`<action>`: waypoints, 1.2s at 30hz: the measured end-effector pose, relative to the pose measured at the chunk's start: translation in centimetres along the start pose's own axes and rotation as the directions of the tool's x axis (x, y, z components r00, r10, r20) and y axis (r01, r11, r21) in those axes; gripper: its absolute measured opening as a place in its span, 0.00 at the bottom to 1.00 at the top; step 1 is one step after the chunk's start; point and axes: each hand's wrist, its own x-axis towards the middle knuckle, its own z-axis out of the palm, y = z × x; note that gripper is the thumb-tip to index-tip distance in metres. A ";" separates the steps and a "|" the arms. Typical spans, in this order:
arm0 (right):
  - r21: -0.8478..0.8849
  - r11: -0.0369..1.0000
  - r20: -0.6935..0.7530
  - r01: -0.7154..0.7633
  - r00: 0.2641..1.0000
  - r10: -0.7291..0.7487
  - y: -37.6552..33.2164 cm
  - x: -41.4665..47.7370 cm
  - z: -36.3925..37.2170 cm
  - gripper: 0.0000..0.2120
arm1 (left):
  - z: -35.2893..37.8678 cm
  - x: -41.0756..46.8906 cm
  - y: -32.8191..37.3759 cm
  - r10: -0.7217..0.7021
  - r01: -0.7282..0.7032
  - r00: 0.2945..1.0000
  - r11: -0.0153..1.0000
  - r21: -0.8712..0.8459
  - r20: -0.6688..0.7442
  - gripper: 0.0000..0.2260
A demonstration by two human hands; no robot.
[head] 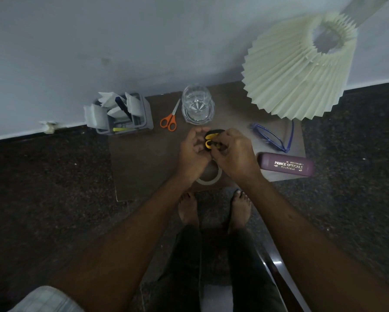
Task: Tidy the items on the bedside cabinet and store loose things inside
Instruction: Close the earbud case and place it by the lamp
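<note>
You wear a short sleeve (47, 299) of pale checked cloth, grey-white with faint crossing lines; it shows at the lower left, on your left upper arm. Below it your left forearm (121, 233) is bare down to the wrist, and your right forearm (301, 221) is bare as well. Your left grip (192, 152) and right grip (236, 154) are bare too. Your trousers (184, 266) are dark, nearly black, plain and long, narrowing to the ankles. Your left foot (188, 208) and right foot (241, 208) are bare, toes showing.
</note>
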 end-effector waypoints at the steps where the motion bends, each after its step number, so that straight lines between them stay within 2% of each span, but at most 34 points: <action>1: 0.010 1.000 -0.006 -0.001 1.000 0.002 0.1 0.0 0.0 0.10 | 0.0 0.0 -0.1 -0.004 0.004 1.000 1.000 -0.004 0.001 0.23; 3: 0.063 0.997 -0.052 -0.039 0.998 0.042 0.2 -0.1 0.0 0.09 | 0.0 -0.1 -0.2 -0.003 0.003 1.000 1.000 -0.010 0.012 0.23; 6: 0.208 0.962 -0.147 -0.176 0.967 0.208 0.8 0.3 -0.5 0.04 | -0.2 0.0 -0.3 -0.013 0.014 0.999 1.000 -0.014 0.035 0.25; 9: 0.378 0.874 -0.138 -0.304 0.916 0.378 1.8 1.2 -1.4 0.05 | -0.4 0.1 -0.3 -0.010 0.010 0.999 1.000 0.002 0.053 0.25; 11: 0.430 0.835 -0.109 -0.345 0.898 0.427 2.6 1.7 -2.1 0.06 | -0.4 0.2 -0.2 -0.003 0.003 0.998 1.000 0.000 0.059 0.25; 17: 0.444 0.811 -0.022 -0.383 0.900 0.436 4.0 1.9 -3.0 0.05 | -0.3 0.3 0.2 0.008 -0.007 0.995 1.000 -0.010 0.099 0.25; 20: 0.552 0.700 0.112 -0.453 0.872 0.476 4.0 1.8 -3.1 0.06 | -0.5 0.3 0.1 -0.003 0.003 0.991 1.000 -0.001 0.135 0.26; 23: 0.619 0.581 0.259 -0.528 0.836 0.484 3.7 1.6 -3.1 0.11 | -0.7 0.4 0.1 -0.015 0.015 0.985 1.000 0.006 0.172 0.26; 26: 0.589 0.555 0.355 -0.588 0.805 0.476 3.6 1.5 -3.2 0.14 | -0.9 0.5 0.3 -0.027 0.025 0.980 1.000 0.010 0.199 0.26; 36: 0.645 0.506 0.405 -0.572 0.818 0.409 3.9 1.6 -3.0 0.11 | -0.5 0.4 0.2 -0.040 0.035 0.976 0.999 0.030 0.215 0.27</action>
